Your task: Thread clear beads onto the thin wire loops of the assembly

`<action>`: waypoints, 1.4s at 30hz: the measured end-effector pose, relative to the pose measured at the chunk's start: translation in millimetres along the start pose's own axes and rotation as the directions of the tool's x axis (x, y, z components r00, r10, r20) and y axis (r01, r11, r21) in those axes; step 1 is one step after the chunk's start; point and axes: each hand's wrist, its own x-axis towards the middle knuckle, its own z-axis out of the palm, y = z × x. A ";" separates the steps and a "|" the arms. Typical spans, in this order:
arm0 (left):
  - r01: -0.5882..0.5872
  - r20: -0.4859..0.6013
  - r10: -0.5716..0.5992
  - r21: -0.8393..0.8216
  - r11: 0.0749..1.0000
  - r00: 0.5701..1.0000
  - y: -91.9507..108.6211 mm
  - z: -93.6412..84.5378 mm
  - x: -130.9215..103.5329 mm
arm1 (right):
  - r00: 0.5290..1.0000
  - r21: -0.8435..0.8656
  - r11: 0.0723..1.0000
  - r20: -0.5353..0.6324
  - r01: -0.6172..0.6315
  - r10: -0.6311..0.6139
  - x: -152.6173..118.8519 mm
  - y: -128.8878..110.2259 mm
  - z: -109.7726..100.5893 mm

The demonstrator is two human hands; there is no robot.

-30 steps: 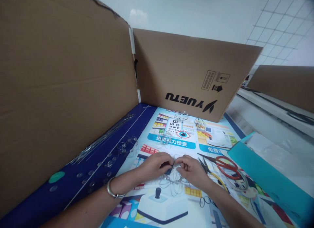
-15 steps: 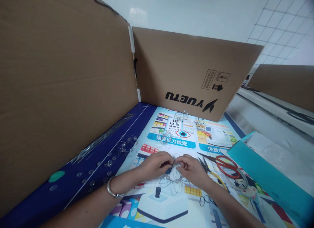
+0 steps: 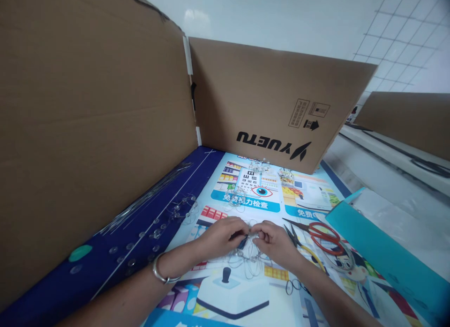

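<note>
My left hand [image 3: 225, 235] and my right hand [image 3: 272, 240] meet fingertip to fingertip over the printed mat. Both are closed in a pinch on a beaded wire piece [image 3: 251, 259], whose thin silvery loops and clear beads spread out below the fingers. The exact spot they grip is hidden by the fingertips. Just right of my right hand lie pliers with yellow handles [image 3: 312, 256] and red-handled scissors [image 3: 325, 238]. Similar beaded wire pieces rest farther off, one near the eye chart picture [image 3: 236, 196] and another on the blue strip [image 3: 183, 209].
Cardboard panels stand at the left [image 3: 98, 107] and back [image 3: 274, 97]. Along the left panel lie a bundle of straight wires [image 3: 147, 196], several clear beads [image 3: 156, 233] and a green disc [image 3: 80, 253]. A teal box [image 3: 383, 256] with clear plastic inside sits at the right.
Both hands stay nearly in the same place, still pinching the beaded wire piece. The whole view has shifted very slightly.
</note>
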 end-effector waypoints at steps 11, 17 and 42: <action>-0.003 0.005 0.003 0.023 1.000 1.000 0.9 -0.5 0.0 | 1.000 0.042 0.999 -0.001 -0.010 0.011 -0.3 -0.5 -0.5; -0.011 0.004 0.011 0.020 1.000 1.000 -1.3 1.3 -0.6 | 1.000 0.037 0.999 -0.010 -0.004 0.004 0.4 -0.6 -0.6; -0.027 0.015 0.027 0.015 1.000 1.000 -3.5 2.6 -1.2 | 0.999 0.037 0.999 -0.035 0.008 -0.007 -1.2 1.2 0.8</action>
